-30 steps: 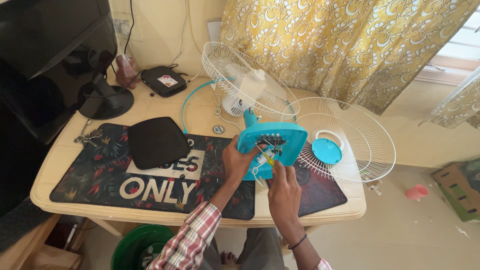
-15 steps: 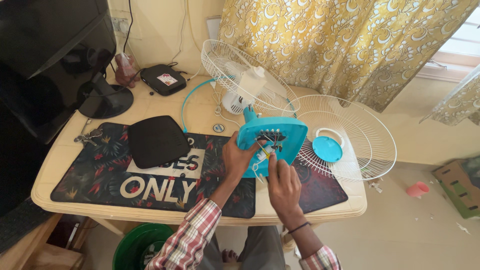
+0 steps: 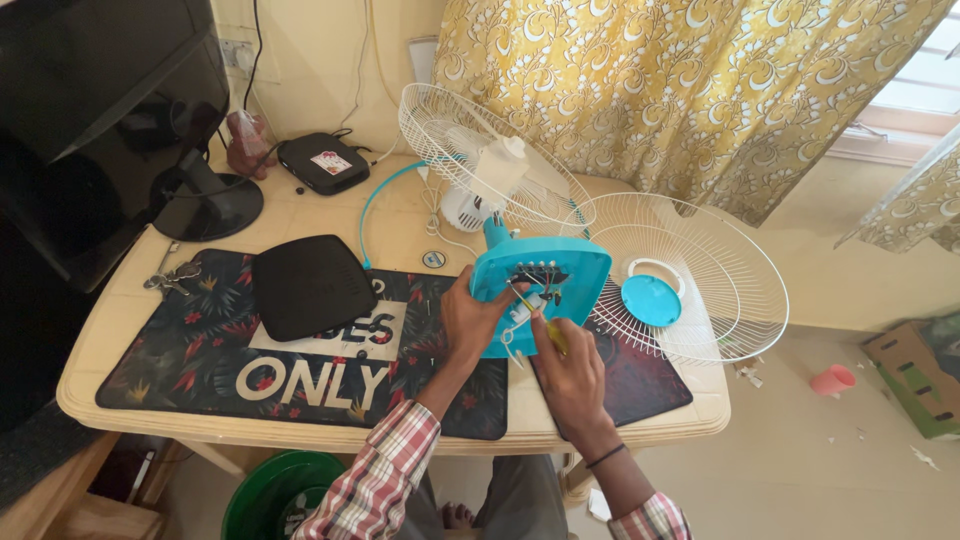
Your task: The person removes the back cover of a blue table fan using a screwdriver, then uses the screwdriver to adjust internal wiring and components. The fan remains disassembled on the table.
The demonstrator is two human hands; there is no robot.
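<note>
Item: turquoise fan base [image 3: 545, 285], tipped up at table [image 3: 400, 225] centre, underside open, wiring exposed. Left hand [image 3: 468, 322] gripped its left edge, fingers wrapped. Right hand [image 3: 570, 375] pinched a yellow-handled screwdriver [image 3: 535, 318] at the wiring. Rear guard with motor [image 3: 490, 170] at 12 o'clock, front guard [image 3: 690, 275] at 3 o'clock, both detached. Judged mid-job; reassembly outstanding.

Head camera looks steeply down (close) at the table [image 3: 640, 425].
</note>
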